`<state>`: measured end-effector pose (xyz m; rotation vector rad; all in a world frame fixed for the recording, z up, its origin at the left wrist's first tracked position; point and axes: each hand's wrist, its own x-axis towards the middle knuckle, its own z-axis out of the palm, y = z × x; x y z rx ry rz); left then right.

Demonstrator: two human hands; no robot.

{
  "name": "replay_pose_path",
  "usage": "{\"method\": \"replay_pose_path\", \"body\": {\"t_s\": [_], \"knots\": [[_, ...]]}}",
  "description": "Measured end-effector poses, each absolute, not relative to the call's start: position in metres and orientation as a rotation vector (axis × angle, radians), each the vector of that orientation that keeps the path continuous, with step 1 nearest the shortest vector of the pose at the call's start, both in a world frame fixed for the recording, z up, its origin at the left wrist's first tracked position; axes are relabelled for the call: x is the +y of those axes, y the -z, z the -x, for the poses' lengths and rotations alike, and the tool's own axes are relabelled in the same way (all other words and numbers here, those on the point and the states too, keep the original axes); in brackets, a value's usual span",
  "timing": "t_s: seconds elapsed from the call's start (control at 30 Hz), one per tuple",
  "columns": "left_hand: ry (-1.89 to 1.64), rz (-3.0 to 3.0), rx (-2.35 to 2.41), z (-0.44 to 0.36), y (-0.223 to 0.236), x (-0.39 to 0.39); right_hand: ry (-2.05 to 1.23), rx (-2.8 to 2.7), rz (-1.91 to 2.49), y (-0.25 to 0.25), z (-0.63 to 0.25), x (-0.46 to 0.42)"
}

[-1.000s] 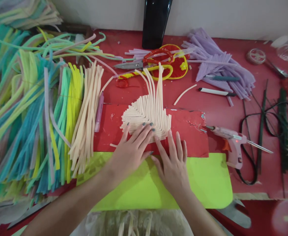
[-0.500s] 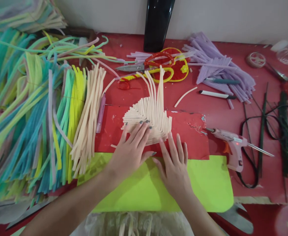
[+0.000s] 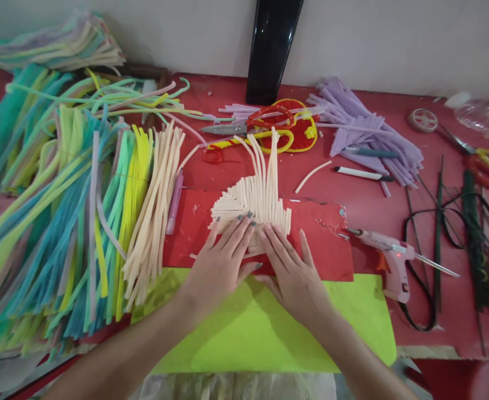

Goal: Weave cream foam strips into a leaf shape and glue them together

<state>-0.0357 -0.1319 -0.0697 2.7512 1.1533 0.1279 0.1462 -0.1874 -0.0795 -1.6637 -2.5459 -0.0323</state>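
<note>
A fan-shaped piece made of cream pipe cleaners lies on a red sheet, its bent stems folded into rows and several long ends pointing toward the wall. Flat on its lower left part rests my left hand, fingers stretched out. My right hand lies over the lower right part, also with extended fingers, its fingertips close to those of the left. Neither hand grips anything. The palms cover the near edge of the piece. Under my wrists is a lime-green sheet.
Bundles of coloured pipe cleaners fill the left side. Scissors and purple pipe cleaners lie at the back. On the right are a pink glue gun with a lit red light, a marker and more scissors.
My right hand has slid left and forward, from the piece's right corner onto its lower part. The left hand stays in place on the piece. The view has tilted slightly upward.
</note>
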Motion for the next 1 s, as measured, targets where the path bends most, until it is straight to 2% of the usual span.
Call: {"method": "replay_pose_path", "body": {"t_s": [1.0], "knots": [[-0.058, -2.872, 1.129, 0.029, 0.07, -0.153, -0.018, -2.384, 1.802, 0.093, -0.154, -0.219]]}}
